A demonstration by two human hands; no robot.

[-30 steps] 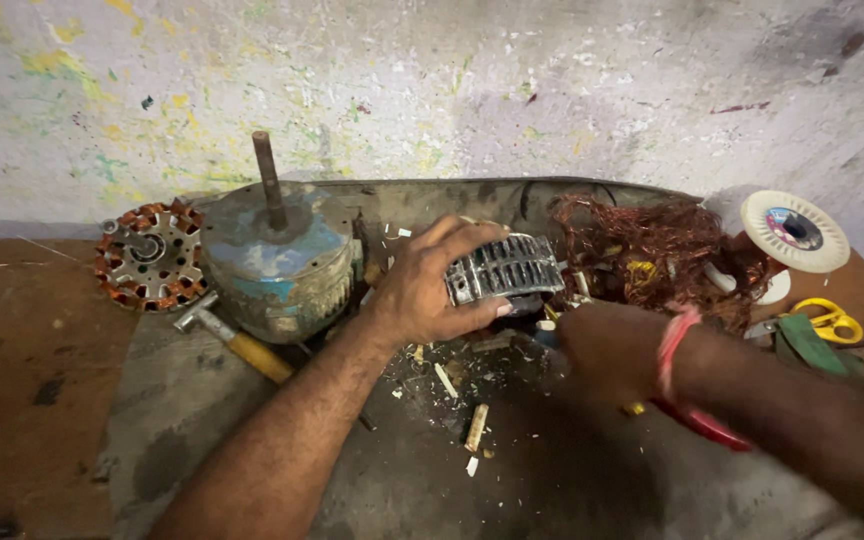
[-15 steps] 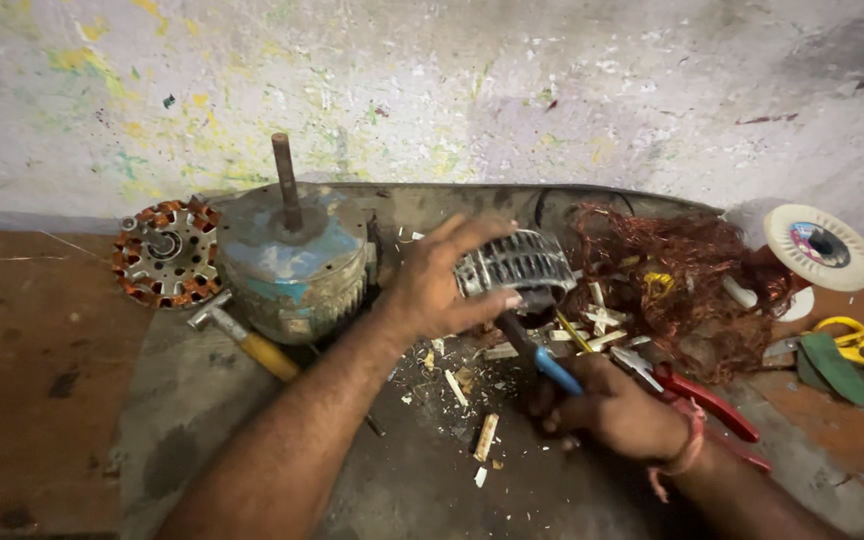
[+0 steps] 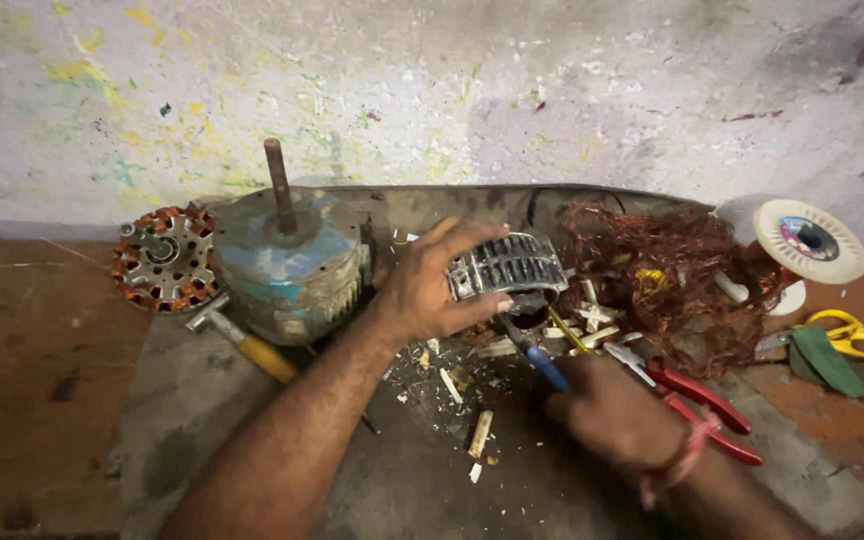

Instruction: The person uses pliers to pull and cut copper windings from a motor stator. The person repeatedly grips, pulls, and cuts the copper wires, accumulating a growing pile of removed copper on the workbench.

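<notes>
Centre of the frame: our left hand [image 3: 432,285] clamps the stator [image 3: 507,267] — a ribbed grey metal core — fingers curled over its top, thumb under its lower edge, holding it on the dark work slab [image 3: 192,440]. Lower right, our right hand [image 3: 617,410] is fisted round a blue-handled tool [image 3: 537,358] whose tip meets the underside of the stator. Pale wood slivers [image 3: 479,433] lie scattered just below. Right of the stator sits a tangle of copper wire [image 3: 672,265]; red pliers [image 3: 707,405] lie beside the right wrist. Left of centre, a blue motor housing [image 3: 287,270] with upright shaft, a yellow-handled hammer [image 3: 242,340] against it. Far left — a second winding [image 3: 162,258]. Far right, a white spool [image 3: 810,240] and yellow scissors [image 3: 847,335].
</notes>
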